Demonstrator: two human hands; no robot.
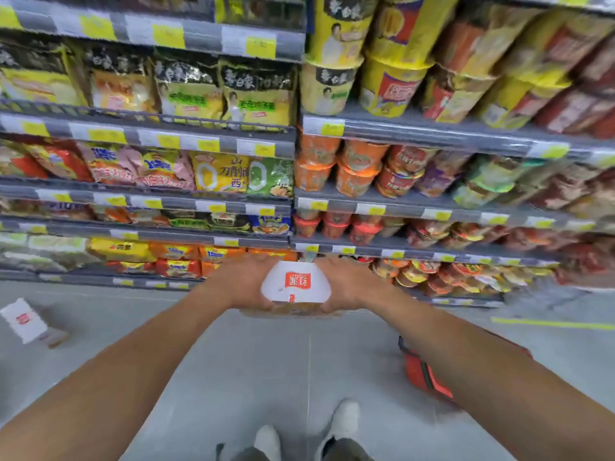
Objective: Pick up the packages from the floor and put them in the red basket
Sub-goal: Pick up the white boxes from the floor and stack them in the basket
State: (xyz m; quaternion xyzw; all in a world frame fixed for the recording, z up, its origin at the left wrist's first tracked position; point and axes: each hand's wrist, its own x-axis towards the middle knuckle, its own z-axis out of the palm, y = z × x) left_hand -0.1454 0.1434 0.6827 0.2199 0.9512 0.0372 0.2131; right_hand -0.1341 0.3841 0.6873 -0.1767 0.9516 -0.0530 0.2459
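While both hands clasp the white package (295,285) between them, held up before the shelves | left hand (240,283) and right hand (346,283) grip: clenched on it | red basket (427,377) down right under forearm | advice: lower level, release inside | second package (24,321) on floor, left

White package (295,285) with red label, label upside down, held up off floor (233,361) between both hands. Second white package (23,321), red mark, lying tilted on floor at far left. Red basket (427,377) on floor at right, partly hidden by forearm.
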